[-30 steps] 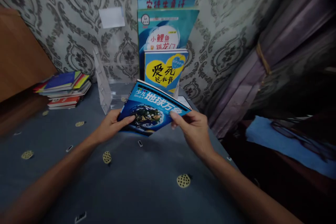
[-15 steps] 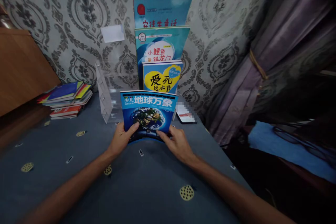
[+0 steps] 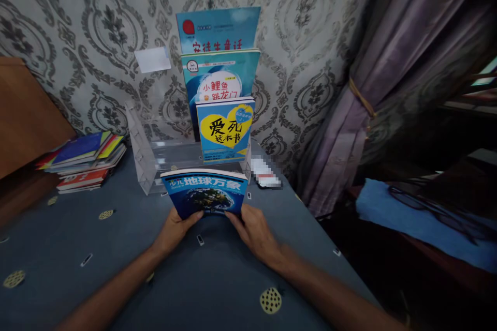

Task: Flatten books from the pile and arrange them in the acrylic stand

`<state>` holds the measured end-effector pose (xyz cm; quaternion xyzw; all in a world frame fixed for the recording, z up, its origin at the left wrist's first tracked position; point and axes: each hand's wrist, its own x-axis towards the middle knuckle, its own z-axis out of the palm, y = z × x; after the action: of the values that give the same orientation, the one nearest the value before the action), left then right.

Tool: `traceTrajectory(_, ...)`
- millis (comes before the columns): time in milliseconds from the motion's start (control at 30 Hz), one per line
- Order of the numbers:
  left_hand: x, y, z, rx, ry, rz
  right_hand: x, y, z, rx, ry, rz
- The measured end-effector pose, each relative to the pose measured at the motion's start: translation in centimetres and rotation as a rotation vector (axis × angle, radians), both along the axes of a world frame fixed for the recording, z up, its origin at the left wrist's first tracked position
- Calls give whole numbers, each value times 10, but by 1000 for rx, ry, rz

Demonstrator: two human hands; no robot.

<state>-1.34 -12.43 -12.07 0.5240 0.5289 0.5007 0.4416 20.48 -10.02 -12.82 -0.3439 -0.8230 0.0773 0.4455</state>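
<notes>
The light is dim, the edges blurred.

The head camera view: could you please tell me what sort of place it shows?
Probably a room in a home, perhaps a reading corner: it has ornate patterned wallpaper, a tied-back purple curtain and a clear stand of books on the table.

One held book [image 3: 205, 195], three racked books [image 3: 219, 87]
</notes>
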Motion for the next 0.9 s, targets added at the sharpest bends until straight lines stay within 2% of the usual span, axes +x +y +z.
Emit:
traceTrajectory(267, -3, -2, 0, -27, 34, -5, 2, 3, -7, -12, 5, 32)
traceTrajectory(800, -10, -7, 4, -34, 125, 30, 6, 5, -11, -178, -27, 105)
traceTrajectory(900, -12, -8, 0, -5, 116, 71, 6, 4, -8, -209, -19, 111)
